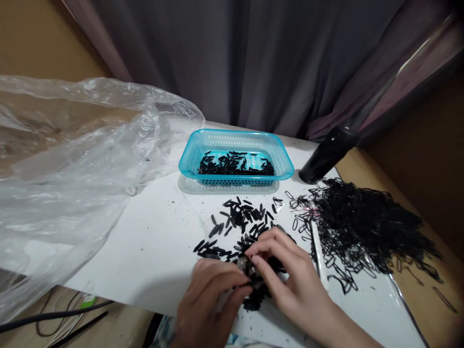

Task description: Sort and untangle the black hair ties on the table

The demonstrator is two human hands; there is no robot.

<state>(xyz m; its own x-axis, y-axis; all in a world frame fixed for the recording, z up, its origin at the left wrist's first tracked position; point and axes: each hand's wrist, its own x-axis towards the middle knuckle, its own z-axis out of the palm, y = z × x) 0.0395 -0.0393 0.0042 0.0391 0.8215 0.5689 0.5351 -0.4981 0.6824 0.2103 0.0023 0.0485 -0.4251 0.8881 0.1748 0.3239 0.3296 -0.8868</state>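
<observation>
Head view: slim, pointed black pieces [243,215] on a white surface [152,241]

We log them loose beneath and beyond left hand [210,298] and right hand [292,270], thumbs and fingers pinched, tips close together; what they grip, we cannot tell. Behind: turquoise perforated plastic basket [235,139], more such pieces inside. At right: tangled heap of thin black loops [373,227]. At left: crumpled clear plastic sheet [90,159].

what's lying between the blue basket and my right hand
Scattered slim black pieces lie on the white surface between the blue perforated basket and your right hand, as the head view shows.
</observation>
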